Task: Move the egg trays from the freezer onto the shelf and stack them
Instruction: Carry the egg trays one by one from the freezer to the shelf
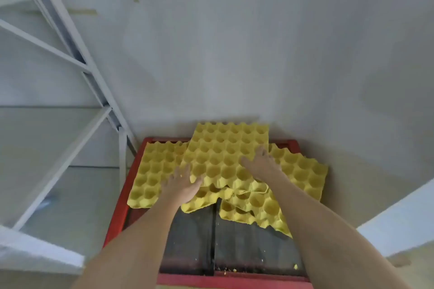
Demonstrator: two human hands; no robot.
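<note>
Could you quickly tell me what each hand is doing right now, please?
Left hand: gripping the near-left edge of the top tray.
Right hand: open, resting flat on the same tray's right side.

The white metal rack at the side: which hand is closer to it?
Left. The left hand is on the near left edge of the top tray, on the side where the rack stands. The right hand lies farther right on that tray.
</note>
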